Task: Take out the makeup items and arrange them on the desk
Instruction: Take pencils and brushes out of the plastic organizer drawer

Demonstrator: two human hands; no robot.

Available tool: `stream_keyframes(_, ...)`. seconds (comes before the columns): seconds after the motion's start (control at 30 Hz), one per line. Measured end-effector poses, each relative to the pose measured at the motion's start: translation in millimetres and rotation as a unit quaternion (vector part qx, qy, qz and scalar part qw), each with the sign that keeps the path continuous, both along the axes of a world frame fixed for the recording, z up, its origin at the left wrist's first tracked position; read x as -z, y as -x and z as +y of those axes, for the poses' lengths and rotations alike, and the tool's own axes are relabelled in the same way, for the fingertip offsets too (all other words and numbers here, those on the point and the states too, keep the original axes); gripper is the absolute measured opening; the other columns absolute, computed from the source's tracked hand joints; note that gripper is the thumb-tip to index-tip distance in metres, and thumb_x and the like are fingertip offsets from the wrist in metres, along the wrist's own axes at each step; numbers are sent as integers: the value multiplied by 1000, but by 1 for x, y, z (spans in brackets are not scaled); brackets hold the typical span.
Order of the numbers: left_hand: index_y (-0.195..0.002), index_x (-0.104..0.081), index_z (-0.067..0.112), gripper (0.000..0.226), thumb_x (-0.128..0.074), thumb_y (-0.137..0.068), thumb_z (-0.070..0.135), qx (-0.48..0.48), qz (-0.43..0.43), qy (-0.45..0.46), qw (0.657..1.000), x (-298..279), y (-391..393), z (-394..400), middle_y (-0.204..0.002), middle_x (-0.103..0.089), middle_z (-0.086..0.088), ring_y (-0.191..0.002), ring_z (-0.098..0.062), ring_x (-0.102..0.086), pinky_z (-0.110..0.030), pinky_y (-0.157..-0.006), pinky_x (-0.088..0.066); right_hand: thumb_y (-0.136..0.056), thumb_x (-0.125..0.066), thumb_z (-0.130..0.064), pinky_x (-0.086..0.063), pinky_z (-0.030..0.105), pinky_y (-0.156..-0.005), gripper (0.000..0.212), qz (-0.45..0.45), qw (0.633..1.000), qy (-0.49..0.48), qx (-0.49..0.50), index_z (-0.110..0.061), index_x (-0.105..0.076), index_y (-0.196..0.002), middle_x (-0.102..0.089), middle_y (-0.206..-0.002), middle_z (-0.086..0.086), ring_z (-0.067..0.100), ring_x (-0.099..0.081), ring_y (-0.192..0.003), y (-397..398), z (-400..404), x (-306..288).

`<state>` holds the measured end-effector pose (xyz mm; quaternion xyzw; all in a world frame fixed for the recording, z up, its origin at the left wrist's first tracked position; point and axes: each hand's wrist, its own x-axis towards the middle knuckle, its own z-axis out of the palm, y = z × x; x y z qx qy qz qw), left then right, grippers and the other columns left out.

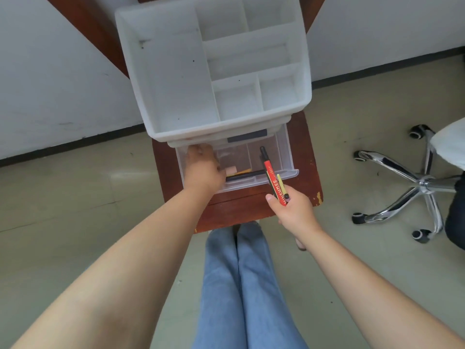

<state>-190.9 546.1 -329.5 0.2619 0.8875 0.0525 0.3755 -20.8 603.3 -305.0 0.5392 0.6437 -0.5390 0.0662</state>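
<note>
My right hand (295, 210) grips two makeup pens; my left hand (203, 166) reaches into the pulled-out drawer.

The right holds one red-and-black printed pen (270, 172) and one thin yellow pencil (281, 185) together above the clear plastic drawer (285, 157). My left fingers curl inside it; whether they hold anything I cannot tell. One beige sponge (231, 170) and one black stick (245, 175) lie beside them. The white five-compartment organiser tray (176, 79) sits above, on the brown wooden desk (305, 157).

The red pen (274, 182) bears yellow lettering, too blurred to read reliably.
</note>
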Motion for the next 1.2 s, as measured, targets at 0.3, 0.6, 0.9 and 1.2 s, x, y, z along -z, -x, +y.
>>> stream_keyframes(0.3,-114,-52,5,28,-40,-97,23,155,78,83,981,5,8,12,-107,-55,-15,-105,-34,-53,-36,-74,-42,-90,-54,-20,-40,30,-65,6,-8,1000,18,2,-19,-59,-93,-40,-57,-8,10,-39,-55,-1,6,2)
stream_keyframes(0.6,-137,-21,5,56,-52,-90,11,167,73,113,977,-7,7,-3,-108,-55,-20,-94,-36,-58,-34,-62,-37,-91,-48,-22,-36,30,-64,22,-116,946,-162,-257,-8,-56,-107,-58,-111,4,30,-57,-94,1,7,3)
stream_keyframes(0.9,-119,-53,7,36,-45,-85,-3,226,20,153,962,-16,-2,-3,-118,-57,-16,-109,-35,-54,-37,-78,-45,-78,-65,-10,-32,30,-55,19,-94,905,-235,-341,2,-60,-93,-56,-123,13,38,-62,-70,-3,4,6)
stream_keyframes(1.2,-117,-48,2,32,-44,-86,-1,216,-176,100,955,-6,5,14,-125,-57,-6,-111,-30,-53,-30,-79,-41,-26,-87,-2,-32,20,-35,42,-89,847,-332,-405,-6,-58,-57,-60,-64,11,23,-52,-38,-7,8,14)
